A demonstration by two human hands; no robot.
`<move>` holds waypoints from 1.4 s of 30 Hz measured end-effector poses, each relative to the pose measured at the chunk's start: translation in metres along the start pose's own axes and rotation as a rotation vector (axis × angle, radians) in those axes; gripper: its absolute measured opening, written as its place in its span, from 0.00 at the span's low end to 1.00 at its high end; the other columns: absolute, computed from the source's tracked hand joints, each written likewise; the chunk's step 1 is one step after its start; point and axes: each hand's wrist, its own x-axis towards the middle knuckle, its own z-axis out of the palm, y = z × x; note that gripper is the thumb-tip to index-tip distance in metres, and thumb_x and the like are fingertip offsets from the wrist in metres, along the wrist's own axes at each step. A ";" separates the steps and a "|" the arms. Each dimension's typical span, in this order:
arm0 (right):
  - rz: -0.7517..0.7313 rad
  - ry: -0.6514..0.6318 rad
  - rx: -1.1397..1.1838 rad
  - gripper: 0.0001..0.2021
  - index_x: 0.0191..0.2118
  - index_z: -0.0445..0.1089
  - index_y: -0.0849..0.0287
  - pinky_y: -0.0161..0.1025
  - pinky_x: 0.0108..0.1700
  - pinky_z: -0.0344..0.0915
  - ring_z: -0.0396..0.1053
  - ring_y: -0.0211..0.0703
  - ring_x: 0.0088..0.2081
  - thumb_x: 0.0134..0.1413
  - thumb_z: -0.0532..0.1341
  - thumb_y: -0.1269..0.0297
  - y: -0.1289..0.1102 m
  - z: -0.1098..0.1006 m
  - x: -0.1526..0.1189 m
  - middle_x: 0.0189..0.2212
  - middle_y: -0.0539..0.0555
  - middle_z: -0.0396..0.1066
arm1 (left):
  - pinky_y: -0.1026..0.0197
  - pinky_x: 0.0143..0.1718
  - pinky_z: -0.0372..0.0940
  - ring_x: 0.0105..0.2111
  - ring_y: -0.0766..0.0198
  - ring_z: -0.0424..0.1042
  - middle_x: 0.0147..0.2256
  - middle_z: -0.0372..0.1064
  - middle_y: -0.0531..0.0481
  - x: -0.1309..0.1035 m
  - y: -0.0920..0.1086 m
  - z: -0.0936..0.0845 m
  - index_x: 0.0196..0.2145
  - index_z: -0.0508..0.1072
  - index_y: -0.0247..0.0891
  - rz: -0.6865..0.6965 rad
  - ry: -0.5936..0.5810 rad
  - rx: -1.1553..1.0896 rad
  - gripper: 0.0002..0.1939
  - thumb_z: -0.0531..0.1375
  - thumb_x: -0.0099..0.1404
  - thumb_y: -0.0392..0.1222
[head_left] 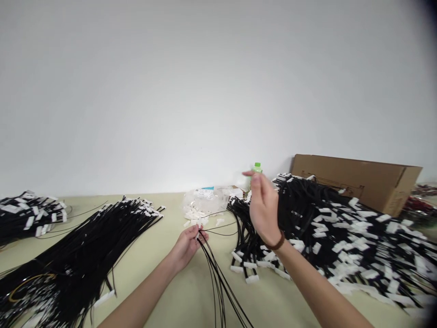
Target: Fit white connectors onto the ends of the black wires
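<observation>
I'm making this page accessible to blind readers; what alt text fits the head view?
A person's left hand pinches several black wires above a pale green table, with the right hand raised beside it. Piles of black, white-ended wires lie to the left and right; behind are a clear bag, a green-capped bottle and a cardboard box.

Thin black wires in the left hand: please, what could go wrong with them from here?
The thin black wires might tangle, because they fan out loosely past the left hand toward the picture's lower edge. They could also sweep aside some of the small white plastic pieces, which lie loose just beyond that hand.
</observation>
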 end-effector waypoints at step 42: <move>-0.152 -0.508 -0.339 0.13 0.22 0.61 0.59 0.36 0.31 0.52 0.57 0.39 0.28 0.58 0.52 0.69 0.059 0.021 -0.096 0.21 0.50 0.61 | 0.63 0.35 0.58 0.28 0.64 0.65 0.25 0.67 0.49 -0.018 -0.013 0.025 0.28 0.70 0.34 0.122 -0.086 0.469 0.13 0.60 0.56 0.48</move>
